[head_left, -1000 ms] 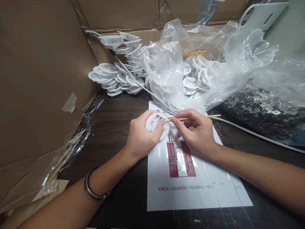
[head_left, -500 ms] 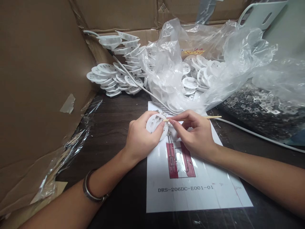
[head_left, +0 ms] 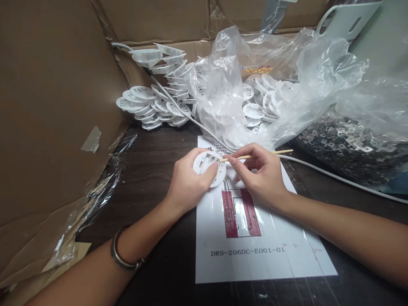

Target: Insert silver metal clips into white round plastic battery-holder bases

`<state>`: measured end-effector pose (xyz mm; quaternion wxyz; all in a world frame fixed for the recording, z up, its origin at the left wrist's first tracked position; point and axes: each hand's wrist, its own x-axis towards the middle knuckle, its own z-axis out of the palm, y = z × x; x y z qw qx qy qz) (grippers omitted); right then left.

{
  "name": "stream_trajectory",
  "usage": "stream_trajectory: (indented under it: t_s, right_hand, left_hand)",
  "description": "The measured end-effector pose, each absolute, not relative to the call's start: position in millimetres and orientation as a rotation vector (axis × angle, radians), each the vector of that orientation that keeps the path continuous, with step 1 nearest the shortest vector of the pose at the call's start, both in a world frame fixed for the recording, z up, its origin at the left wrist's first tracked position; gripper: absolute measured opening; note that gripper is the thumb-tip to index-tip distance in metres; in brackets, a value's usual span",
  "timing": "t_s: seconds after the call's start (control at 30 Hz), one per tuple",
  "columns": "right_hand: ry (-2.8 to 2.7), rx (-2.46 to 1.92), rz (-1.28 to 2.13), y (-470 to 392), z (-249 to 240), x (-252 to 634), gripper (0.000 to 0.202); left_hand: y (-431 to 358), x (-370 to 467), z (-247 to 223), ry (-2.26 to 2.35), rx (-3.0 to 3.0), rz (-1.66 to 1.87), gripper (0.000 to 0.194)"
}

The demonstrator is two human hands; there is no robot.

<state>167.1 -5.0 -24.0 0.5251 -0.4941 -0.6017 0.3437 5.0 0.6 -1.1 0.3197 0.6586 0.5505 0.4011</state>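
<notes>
My left hand point(head_left: 191, 180) grips a round white plastic piece point(head_left: 217, 178) by its left side, with the thumb lying across its face. Slots and small openings show in that face. Pinched between the fingers of my right hand point(head_left: 259, 170) is a thin wooden stick point(head_left: 283, 152). Its left tip touches or nearly touches the piece close to my left thumb; the exact contact is too small to make out. Beneath both hands lies a printed sheet point(head_left: 236, 267) with a red and white drawing. Small metal parts point(head_left: 226, 178) show on the sheet by the piece.
Stacked white round pieces point(head_left: 153, 102) stand at the back left. More sit in a clear plastic bag point(head_left: 223, 97) behind my hands. Another bag holds many small metal plates point(head_left: 338, 140) at right. A white cable point(head_left: 338, 180) crosses the table. Cardboard point(head_left: 57, 106) walls the left side.
The round piece has tilted a little in my left hand, showing more of its face. The stick's right end has risen slightly, and my right hand has shifted slightly.
</notes>
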Motion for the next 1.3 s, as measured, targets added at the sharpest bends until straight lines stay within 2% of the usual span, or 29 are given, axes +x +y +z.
stream_trajectory:
  t_s: [0.27, 0.6, 1.3]
  right_hand:
    - [-1.338, -1.133, 0.909, -1.9, -20.5, 165.7, 0.018]
    - [-1.538, -1.097, 0.65, -7.3, -25.2, 164.7, 0.005]
    - [-1.632, -1.131, 0.31, -8.9, -26.4, 159.5, 0.003]
  left_hand:
    - [-0.7, 7.4, 1.5, 1.298, 1.302, 0.979, 0.016]
    - [-1.2, 3.6, -5.9, 1.547, 1.887, 1.083, 0.016]
    - [-6.8, 11.5, -2.7, 1.704, 1.863, 1.067, 0.021]
